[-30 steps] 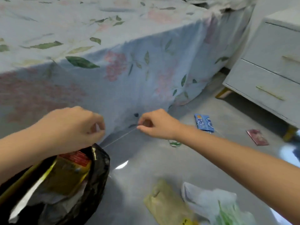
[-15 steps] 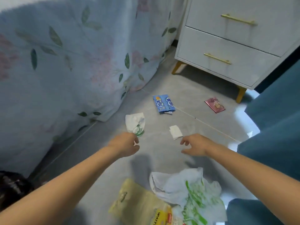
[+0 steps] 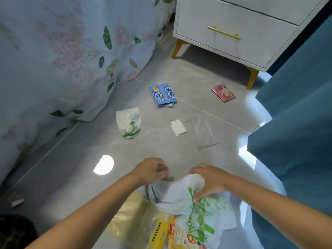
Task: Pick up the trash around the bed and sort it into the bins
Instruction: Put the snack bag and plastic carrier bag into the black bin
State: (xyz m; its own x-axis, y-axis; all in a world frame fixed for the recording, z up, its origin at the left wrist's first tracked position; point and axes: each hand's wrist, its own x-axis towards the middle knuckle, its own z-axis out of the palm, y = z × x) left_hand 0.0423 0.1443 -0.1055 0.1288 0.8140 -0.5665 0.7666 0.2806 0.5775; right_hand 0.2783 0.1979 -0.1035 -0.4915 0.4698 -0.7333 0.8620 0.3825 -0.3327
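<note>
White plastic bag (image 3: 181, 196) pinched by curled right hand (image 3: 208, 182); left hand (image 3: 150, 170) curled at its edge.

**Litter strewn across grey tiled floor**

On the floor (image 3: 75, 169): a blue wrapper (image 3: 162, 94) at 12 o'clock, a red packet (image 3: 223, 92) at 1, a folded white paper (image 3: 178, 127) centre, a green-printed white bag (image 3: 129, 124) beside it, and a yellow package (image 3: 140, 225) at 6.
</note>
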